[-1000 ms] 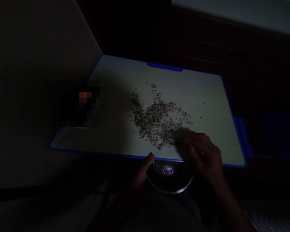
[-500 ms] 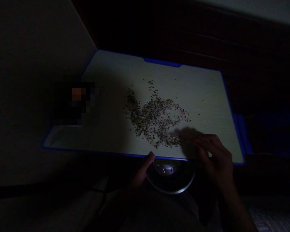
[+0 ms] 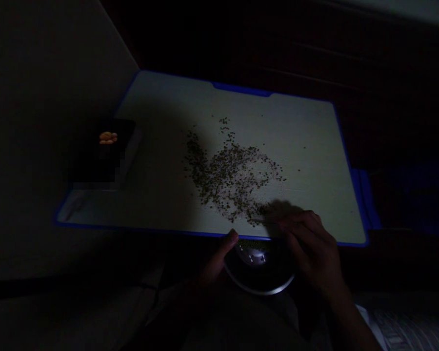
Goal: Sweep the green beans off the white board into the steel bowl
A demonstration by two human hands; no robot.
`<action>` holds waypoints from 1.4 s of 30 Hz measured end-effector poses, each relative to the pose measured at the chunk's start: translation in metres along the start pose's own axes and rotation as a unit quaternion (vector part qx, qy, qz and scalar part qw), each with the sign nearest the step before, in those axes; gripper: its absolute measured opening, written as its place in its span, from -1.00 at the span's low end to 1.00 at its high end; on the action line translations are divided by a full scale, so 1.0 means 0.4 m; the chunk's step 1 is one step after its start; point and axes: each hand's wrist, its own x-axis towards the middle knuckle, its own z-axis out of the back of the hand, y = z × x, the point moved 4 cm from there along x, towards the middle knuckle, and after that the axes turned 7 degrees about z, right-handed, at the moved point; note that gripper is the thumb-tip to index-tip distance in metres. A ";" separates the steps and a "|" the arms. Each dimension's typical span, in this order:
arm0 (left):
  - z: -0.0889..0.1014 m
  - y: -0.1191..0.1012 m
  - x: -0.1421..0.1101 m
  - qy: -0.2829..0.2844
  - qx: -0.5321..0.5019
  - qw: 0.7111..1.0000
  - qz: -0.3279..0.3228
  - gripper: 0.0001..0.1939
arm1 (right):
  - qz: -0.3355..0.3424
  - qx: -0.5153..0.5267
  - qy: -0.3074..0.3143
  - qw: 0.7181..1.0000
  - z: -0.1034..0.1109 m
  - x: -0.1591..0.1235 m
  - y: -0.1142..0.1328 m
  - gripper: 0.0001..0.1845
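Small greenish grains like mung beans [image 3: 219, 170] lie spread over the middle of a pale cutting board [image 3: 307, 126] with a blue rim. My right hand [image 3: 314, 248] is low over the grains near the board's front edge, fingers bent together; a faint thin shape shows at their tips, too dark to name. Under that edge is a shiny metal bowl [image 3: 256, 258], more green grains inside it. My left hand [image 3: 219, 256] grips the bowl's left side, its thumb up at the board's edge and its other fingers hidden.
A dark box [image 3: 126, 146] with an orange-brown picture on top, partly pixelated, stands on the board's left end. A plain wall [image 3: 51, 73] rises on the left. Something blue [image 3: 368, 200] sits beyond the right edge. The room is very dim.
My right hand has moved left and slightly down, drawing close to the grains by the front edge. My left hand and the bowl have shifted slightly right along the board.
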 end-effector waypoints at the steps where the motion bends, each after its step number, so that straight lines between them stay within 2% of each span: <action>1: -0.002 0.004 0.000 -0.003 0.001 1.000 0.002 -0.25 | 0.000 0.001 0.000 1.000 0.003 -0.002 0.001 -0.70; 12: -0.023 -0.006 -0.009 -0.025 0.026 0.999 -0.020 -0.18 | -0.015 -0.001 -0.009 1.000 0.076 -0.027 -0.011 -0.74; 18: -0.020 -0.001 -0.010 -0.020 0.024 0.999 -0.012 -0.20 | -0.026 -0.025 -0.002 0.999 0.082 -0.033 -0.032 -0.75; 24: -0.038 -0.008 -0.012 -0.015 0.027 0.999 -0.027 -0.18 | -0.020 -0.028 0.022 0.999 0.075 -0.031 -0.024 -0.75; 33: -0.018 -0.007 -0.011 0.003 0.051 0.998 -0.039 -0.47 | -0.005 -0.011 0.031 0.999 0.062 -0.043 0.000 -0.79; 35: -0.012 -0.004 -0.009 0.007 0.052 0.998 -0.040 -0.43 | -0.007 -0.009 0.030 0.999 0.062 -0.047 0.002 -0.78; 39: -0.013 -0.001 -0.002 0.011 0.048 0.998 -0.049 -0.17 | -0.018 -0.015 0.022 0.999 0.076 -0.054 -0.003 -0.77; 42: -0.019 -0.001 0.003 0.002 0.039 0.997 -0.059 -0.11 | -0.019 -0.016 0.022 0.999 0.082 -0.057 -0.004 -0.78</action>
